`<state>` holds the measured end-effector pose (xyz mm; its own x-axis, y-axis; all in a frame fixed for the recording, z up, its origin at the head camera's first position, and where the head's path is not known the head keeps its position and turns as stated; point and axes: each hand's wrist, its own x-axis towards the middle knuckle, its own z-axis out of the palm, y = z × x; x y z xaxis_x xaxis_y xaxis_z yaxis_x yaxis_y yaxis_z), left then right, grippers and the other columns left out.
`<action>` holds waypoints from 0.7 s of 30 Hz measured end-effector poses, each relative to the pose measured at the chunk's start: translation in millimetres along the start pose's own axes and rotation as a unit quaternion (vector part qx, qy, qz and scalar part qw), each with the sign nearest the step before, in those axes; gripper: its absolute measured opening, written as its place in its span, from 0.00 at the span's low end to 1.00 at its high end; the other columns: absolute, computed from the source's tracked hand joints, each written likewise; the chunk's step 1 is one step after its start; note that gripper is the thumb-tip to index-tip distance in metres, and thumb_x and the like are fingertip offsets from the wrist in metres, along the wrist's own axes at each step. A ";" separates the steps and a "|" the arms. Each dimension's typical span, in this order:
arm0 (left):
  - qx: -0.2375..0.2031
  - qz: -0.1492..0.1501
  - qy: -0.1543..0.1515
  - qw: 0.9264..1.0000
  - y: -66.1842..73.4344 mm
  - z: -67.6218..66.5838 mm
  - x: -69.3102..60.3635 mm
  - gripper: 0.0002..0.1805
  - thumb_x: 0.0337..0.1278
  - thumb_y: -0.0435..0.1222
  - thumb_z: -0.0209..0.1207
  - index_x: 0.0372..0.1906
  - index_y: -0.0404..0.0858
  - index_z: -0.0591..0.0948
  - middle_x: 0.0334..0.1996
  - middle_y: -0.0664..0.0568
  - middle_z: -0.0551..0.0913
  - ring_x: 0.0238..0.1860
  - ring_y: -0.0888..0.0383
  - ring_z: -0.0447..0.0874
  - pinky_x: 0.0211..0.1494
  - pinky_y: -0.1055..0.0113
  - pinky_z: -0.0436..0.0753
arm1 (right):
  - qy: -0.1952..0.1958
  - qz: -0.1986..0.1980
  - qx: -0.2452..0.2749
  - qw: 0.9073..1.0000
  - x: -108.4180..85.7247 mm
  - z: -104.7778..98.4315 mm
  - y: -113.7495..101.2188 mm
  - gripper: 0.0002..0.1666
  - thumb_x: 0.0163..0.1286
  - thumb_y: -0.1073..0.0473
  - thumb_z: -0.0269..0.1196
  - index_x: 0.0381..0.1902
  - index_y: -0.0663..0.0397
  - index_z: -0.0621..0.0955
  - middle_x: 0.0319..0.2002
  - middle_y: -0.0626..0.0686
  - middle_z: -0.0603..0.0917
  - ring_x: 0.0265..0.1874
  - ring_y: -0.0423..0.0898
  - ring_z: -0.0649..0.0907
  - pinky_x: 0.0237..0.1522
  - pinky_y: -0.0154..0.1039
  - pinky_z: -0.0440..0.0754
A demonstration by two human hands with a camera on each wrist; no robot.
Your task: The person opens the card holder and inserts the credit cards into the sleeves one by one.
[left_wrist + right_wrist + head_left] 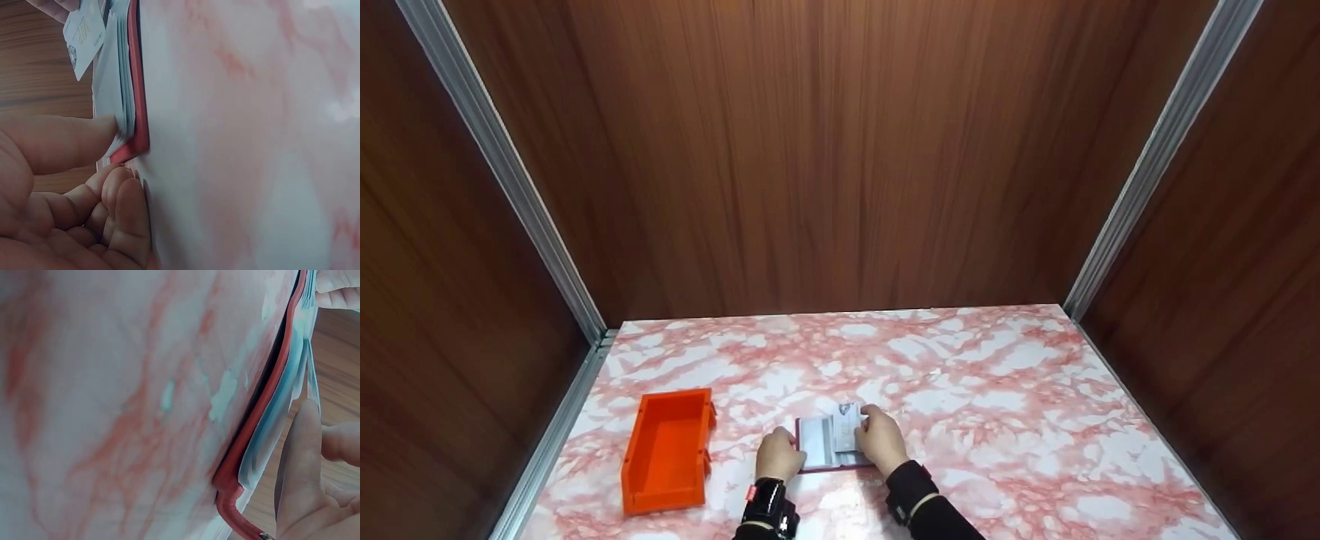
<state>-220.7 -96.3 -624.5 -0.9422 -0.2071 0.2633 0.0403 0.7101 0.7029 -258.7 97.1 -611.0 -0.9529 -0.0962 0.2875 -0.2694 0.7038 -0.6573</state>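
An opened card holder (813,442) with a red cover (138,84) and clear plastic sleeves (278,419) lies on the table. At its left edge, my left hand (780,454) pinches the sleeves and cover, thumb on top and fingers beneath. On the other side my right hand (883,436) pinches a white card (846,426) between thumb and fingers, over the right half of the holder. Gold lettering and a dark emblem show on the card (84,36) in the left wrist view. Whether its lower end sits inside a sleeve, I cannot tell.
To the left of my hands stands an orange plastic bin (667,450). The tabletop (997,420) has a red and white marbled pattern. Brown wood-grain panels (810,165) enclose it at the back and both sides, with metal posts (1155,161) in the corners.
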 end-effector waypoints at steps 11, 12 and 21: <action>0.003 0.000 -0.005 1.000 2.9 -1.9 0.1 0.11 0.31 0.27 0.67 0.27 0.30 0.78 0.22 0.45 0.79 0.27 0.44 0.79 0.36 0.52 0.78 | -0.004 -0.020 -0.022 1.000 -4.4 2.2 -0.8 0.15 0.55 0.71 0.64 0.42 0.69 0.78 0.21 0.47 0.74 0.21 0.44 0.74 0.28 0.42 0.75; 0.003 -0.001 -0.005 1.000 3.1 -2.3 0.1 0.11 0.31 0.27 0.67 0.27 0.30 0.78 0.22 0.45 0.79 0.27 0.44 0.79 0.36 0.52 0.78 | -0.005 -0.019 -0.022 1.000 -4.6 2.6 -1.1 0.15 0.54 0.71 0.64 0.42 0.69 0.78 0.21 0.47 0.75 0.21 0.45 0.74 0.29 0.42 0.75; 0.002 -0.004 -0.007 1.000 3.7 -2.9 0.3 0.11 0.31 0.27 0.67 0.27 0.30 0.78 0.22 0.45 0.78 0.27 0.45 0.79 0.36 0.52 0.78 | -0.021 -0.017 -0.020 0.999 -3.9 6.4 1.7 0.15 0.54 0.70 0.63 0.42 0.70 0.79 0.22 0.48 0.76 0.22 0.45 0.76 0.30 0.42 0.77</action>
<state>-219.9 -95.7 -619.9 -0.9472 -0.2025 0.2485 0.0324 0.7109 0.7026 -256.3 94.1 -617.6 -0.9482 -0.1495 0.2802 -0.2975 0.7268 -0.6191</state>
